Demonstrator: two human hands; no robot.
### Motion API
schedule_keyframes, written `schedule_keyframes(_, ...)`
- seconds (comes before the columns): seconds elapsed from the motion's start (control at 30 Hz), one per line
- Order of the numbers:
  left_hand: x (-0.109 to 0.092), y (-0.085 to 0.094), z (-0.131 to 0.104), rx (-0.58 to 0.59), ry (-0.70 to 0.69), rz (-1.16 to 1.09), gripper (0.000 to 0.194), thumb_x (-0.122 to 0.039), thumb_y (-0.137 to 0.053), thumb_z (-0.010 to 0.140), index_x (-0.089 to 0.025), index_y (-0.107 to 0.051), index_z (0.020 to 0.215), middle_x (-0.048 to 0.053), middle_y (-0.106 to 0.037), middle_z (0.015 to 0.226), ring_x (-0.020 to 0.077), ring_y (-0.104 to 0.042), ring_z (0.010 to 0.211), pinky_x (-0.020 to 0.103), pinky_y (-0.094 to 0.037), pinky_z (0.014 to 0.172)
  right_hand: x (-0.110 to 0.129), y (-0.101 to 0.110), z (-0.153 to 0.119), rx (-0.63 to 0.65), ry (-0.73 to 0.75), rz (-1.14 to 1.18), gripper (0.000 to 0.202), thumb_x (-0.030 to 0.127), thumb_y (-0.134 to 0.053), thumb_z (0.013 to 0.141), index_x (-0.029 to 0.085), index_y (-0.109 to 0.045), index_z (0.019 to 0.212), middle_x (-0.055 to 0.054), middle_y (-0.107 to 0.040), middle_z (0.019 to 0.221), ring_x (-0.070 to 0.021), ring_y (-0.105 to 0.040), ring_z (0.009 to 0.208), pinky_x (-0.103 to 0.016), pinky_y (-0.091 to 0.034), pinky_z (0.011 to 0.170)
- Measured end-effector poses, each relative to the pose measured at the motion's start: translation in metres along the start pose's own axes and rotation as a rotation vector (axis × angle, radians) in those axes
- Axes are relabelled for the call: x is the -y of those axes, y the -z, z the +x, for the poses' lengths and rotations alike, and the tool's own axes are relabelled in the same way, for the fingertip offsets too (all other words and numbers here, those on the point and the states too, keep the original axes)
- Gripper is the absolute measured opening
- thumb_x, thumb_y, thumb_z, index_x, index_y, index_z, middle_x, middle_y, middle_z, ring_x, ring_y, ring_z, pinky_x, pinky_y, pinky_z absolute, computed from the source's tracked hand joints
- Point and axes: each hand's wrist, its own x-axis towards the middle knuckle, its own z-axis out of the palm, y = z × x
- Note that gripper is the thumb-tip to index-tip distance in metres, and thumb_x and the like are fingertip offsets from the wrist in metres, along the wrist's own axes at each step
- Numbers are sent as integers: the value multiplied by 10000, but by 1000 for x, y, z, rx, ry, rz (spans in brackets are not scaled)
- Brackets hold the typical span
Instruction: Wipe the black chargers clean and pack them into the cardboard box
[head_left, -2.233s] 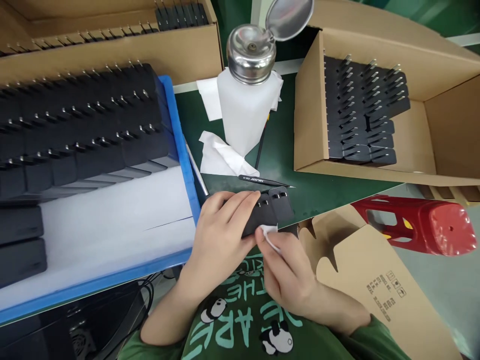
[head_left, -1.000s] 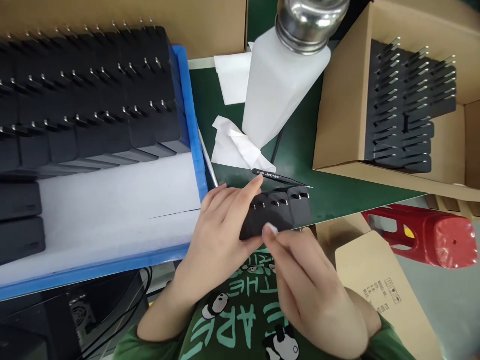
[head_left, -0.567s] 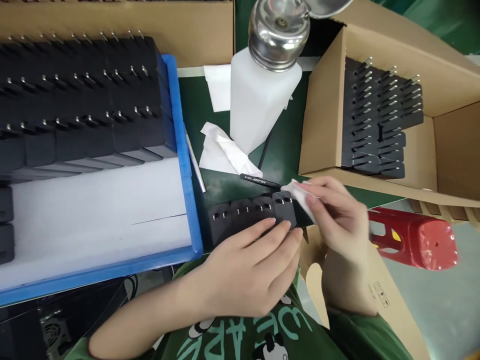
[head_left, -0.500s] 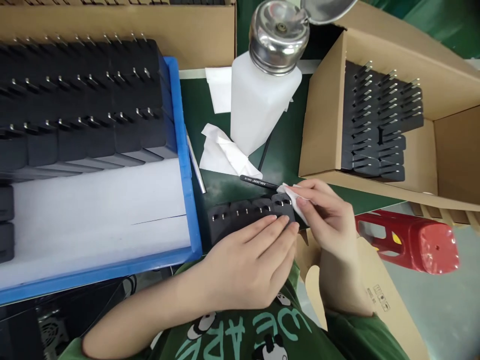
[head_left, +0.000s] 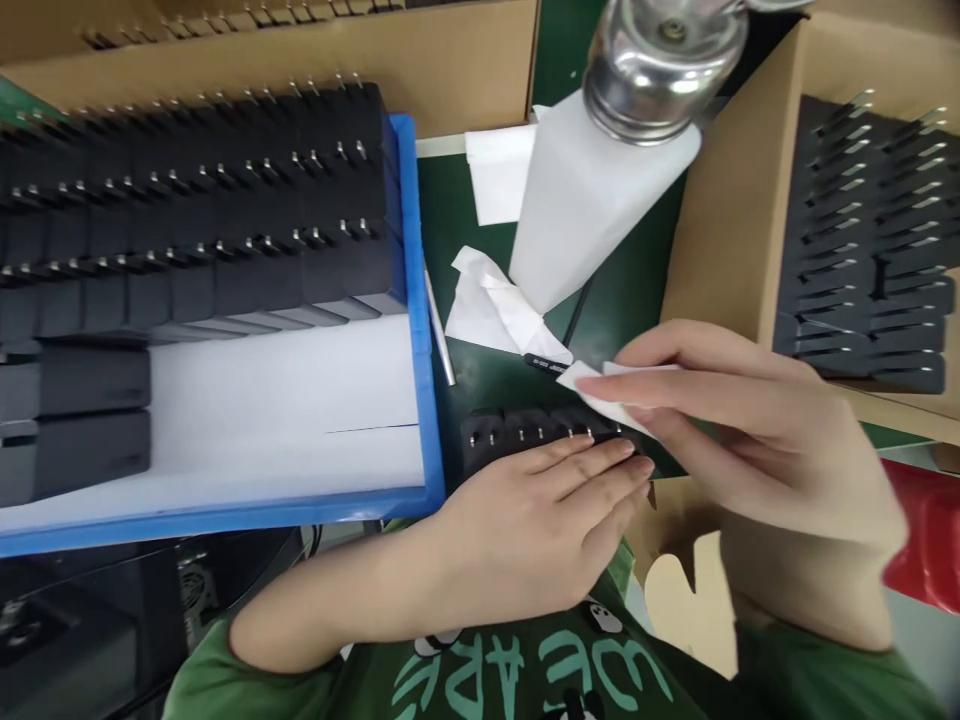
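A short row of black power adapters (head_left: 510,430) with metal prongs lies on the green table in front of me. My left hand (head_left: 547,520) rests flat across the row with its fingers stretched out, covering part of it. Just right of and above the row, my right hand (head_left: 750,430) pinches a folded white wipe (head_left: 600,385) between thumb and fingers. Beyond the wipe, a black tweezers-like tool (head_left: 545,364) with small lettering is partly hidden under a crumpled white tissue (head_left: 495,305).
A white pump bottle (head_left: 600,200) with a metal top stands at the back. To the left, a blue tray (head_left: 431,400) holds rows of black adapters. A cardboard box (head_left: 727,200) at right holds more. A silver rod (head_left: 440,330) lies beside the tray. A red stool (head_left: 926,530) stands at lower right.
My right hand has lifted off the right end of the row with the wipe, toward the camera. My left hand stays flat on the adapters. The view has shifted, so the scene appears further right.
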Motion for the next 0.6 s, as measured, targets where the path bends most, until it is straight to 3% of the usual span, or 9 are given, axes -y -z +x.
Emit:
schedule_keyframes(0.17,6,-1,-2,-27,39,-100,333,-130,-467,1040,-94,-662,1307,27,-707,1342,163,-639,1291,307,-463,1189,2,-12,70,402,175,5,346,51,-423,1014,162,-743,1084,-33,-644,948,-102,-545,703,-263,-455,598)
schedule_keyframes(0.3,7,-2,-3,-19,32,-129,327,-124,-487,1040,-73,-649,1320,36,-690,1364,154,-646,1279,287,-500,1153,1,-36,94,622,214,-114,343,32,-484,980,195,-688,757,-12,-604,854,-115,-486,667,-286,-392,529)
schedule_keyframes(0.47,4,-7,-3,-89,74,-142,317,-142,-493,1040,-79,-674,1292,47,-706,1339,168,-672,1233,293,-556,1077,-7,-38,85,659,181,-128,249,152,-472,1044,185,-652,876,0,-602,874,-90,-483,622,-280,-365,490)
schedule_keyframes(0.6,3,-8,-4,-84,49,-97,336,-119,-484,1025,-62,-671,1298,64,-700,1346,181,-652,1271,307,-476,1170,-16,-27,69,637,73,-92,282,295,-505,1057,203,-660,841,25,-611,828,-78,-505,600,-268,-406,518)
